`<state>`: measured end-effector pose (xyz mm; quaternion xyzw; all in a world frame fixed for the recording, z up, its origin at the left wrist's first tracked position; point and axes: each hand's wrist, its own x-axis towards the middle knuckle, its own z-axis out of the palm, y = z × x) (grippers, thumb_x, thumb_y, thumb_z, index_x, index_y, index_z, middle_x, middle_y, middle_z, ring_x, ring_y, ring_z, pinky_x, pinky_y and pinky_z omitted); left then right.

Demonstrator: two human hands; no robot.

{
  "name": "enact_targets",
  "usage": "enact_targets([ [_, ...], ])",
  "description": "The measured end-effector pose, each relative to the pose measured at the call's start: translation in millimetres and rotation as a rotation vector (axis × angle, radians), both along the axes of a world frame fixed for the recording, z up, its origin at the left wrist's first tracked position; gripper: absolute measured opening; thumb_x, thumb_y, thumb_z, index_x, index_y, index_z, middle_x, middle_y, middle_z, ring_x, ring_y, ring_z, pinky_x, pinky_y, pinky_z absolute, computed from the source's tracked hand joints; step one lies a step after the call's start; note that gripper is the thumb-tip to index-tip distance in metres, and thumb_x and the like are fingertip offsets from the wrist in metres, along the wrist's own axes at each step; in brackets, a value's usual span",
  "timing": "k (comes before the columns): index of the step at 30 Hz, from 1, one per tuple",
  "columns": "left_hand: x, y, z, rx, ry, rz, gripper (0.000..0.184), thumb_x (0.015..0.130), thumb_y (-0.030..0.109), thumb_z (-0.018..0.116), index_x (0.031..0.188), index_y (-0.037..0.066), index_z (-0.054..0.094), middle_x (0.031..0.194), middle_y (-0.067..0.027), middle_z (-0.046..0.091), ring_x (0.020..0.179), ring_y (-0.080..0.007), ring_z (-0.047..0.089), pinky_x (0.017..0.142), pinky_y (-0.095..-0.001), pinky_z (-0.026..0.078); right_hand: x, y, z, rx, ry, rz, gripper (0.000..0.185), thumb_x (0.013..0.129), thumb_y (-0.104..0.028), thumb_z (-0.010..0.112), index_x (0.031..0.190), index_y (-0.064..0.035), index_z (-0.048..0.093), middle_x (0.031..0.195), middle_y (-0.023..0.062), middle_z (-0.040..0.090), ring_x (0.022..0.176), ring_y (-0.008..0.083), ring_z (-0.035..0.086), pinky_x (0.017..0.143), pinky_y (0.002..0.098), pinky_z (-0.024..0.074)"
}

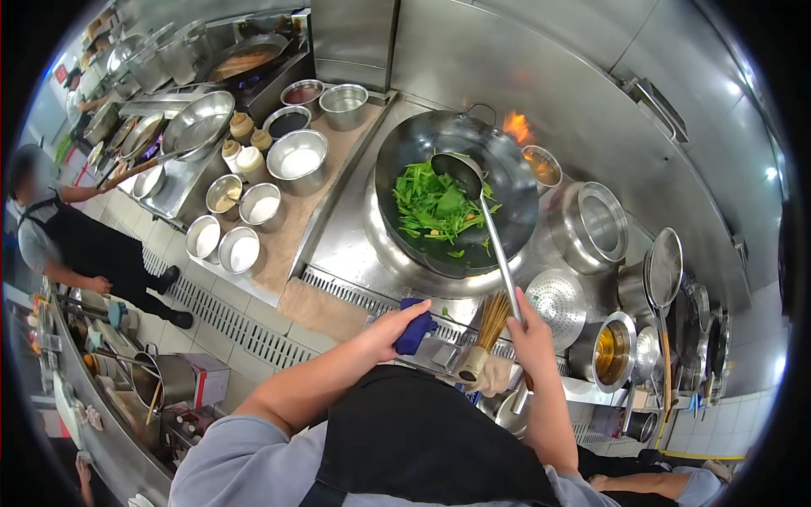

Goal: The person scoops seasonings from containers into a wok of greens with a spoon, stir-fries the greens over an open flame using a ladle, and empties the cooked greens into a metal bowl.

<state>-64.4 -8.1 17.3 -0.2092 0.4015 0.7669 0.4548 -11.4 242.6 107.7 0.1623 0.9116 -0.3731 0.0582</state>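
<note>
My right hand (534,336) is closed round the long handle of a steel ladle (459,175). The ladle's bowl rests among chopped leafy greens (429,203) in a large dark wok (509,224). A folded dark blue cloth (417,328) is gripped in my left hand (395,329), just below the wok's near rim; whether a wok handle lies under the cloth is hidden. Between my hands, a bamboo wok brush (490,328) lies at the stove's front edge. Flame (516,127) rises behind the wok.
On the left stand seasoning bowls (297,160) and squeeze bottles (242,128). To the right are a steel pot (590,224), a perforated strainer (551,308) and a pot of oil (610,353). A co-worker (93,245) stands at the far left with a pan. Another person's arm (642,483) shows at lower right.
</note>
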Motion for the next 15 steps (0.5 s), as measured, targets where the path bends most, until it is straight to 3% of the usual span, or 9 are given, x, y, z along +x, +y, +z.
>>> enact_targets([
  [2, 0.2, -8.9, 0.4, 0.034, 0.023, 0.059, 0.042, 0.082, 0.046, 0.071, 0.094, 0.007, 0.061, 0.077, -0.0003, 0.062, 0.062, -0.0100, 0.059, 0.052, -0.0249, 0.046, 8.8, 7.4, -8.4, 0.008, 0.055, 0.045, 0.055, 0.089, -0.014, 0.057, 0.142, -0.0233, 0.042, 0.119, 0.0212, 0.061, 0.105, 0.0336, 0.063, 0.088, 0.0363, 0.0474],
  [5, -2.2, -18.0, -1.0, 0.047, 0.051, 0.038, 0.040, 0.084, 0.044, 0.069, 0.096, 0.006, 0.062, 0.079, -0.0005, 0.062, 0.062, -0.0093, 0.058, 0.052, -0.0237, 0.046, 0.9, 15.2, -21.8, 0.183, 0.068, 0.202, 0.055, 0.089, -0.017, 0.058, 0.140, -0.0295, 0.042, 0.101, 0.0256, 0.064, 0.088, 0.0425, 0.063, 0.080, 0.0458, 0.0493],
  [8, -5.3, -17.5, 7.8, 0.034, 0.083, 0.007, 0.043, 0.084, 0.046, 0.068, 0.097, 0.006, 0.062, 0.080, -0.0002, 0.063, 0.062, -0.0085, 0.057, 0.052, -0.0229, 0.045, -32.1, 12.0, -19.9, 0.355, -0.038, 0.070, 0.055, 0.089, -0.019, 0.056, 0.140, -0.0296, 0.041, 0.096, 0.0268, 0.064, 0.086, 0.0450, 0.061, 0.077, 0.0501, 0.0485],
  [9, -4.3, -17.4, 9.9, 0.003, 0.088, 0.003, 0.043, 0.084, 0.046, 0.068, 0.098, 0.006, 0.062, 0.080, 0.0000, 0.062, 0.063, -0.0083, 0.057, 0.052, -0.0225, 0.045, -40.1, 18.7, -25.8, 0.353, 0.047, 0.031, 0.056, 0.090, -0.020, 0.056, 0.142, -0.0307, 0.039, 0.092, 0.0272, 0.064, 0.084, 0.0445, 0.062, 0.075, 0.0515, 0.0484],
  [13, 0.0, -19.9, 8.3, -0.022, 0.100, 0.006, 0.045, 0.083, 0.046, 0.070, 0.101, 0.005, 0.062, 0.081, 0.0001, 0.062, 0.063, -0.0085, 0.057, 0.051, -0.0222, 0.044, -80.7, 35.1, -19.2, 0.381, 0.128, -0.064, 0.055, 0.090, -0.019, 0.055, 0.142, -0.0299, 0.039, 0.094, 0.0269, 0.064, 0.085, 0.0447, 0.062, 0.077, 0.0509, 0.0485],
  [15, 2.7, -19.8, -0.4, -0.003, 0.113, -0.018, 0.045, 0.082, 0.045, 0.070, 0.101, 0.005, 0.061, 0.081, 0.0000, 0.062, 0.063, -0.0088, 0.057, 0.051, -0.0225, 0.044, -103.4, 41.1, -25.4, 0.376, 0.150, -0.108, 0.053, 0.090, -0.018, 0.056, 0.140, -0.0273, 0.042, 0.104, 0.0266, 0.063, 0.092, 0.0430, 0.062, 0.083, 0.0472, 0.0481],
])
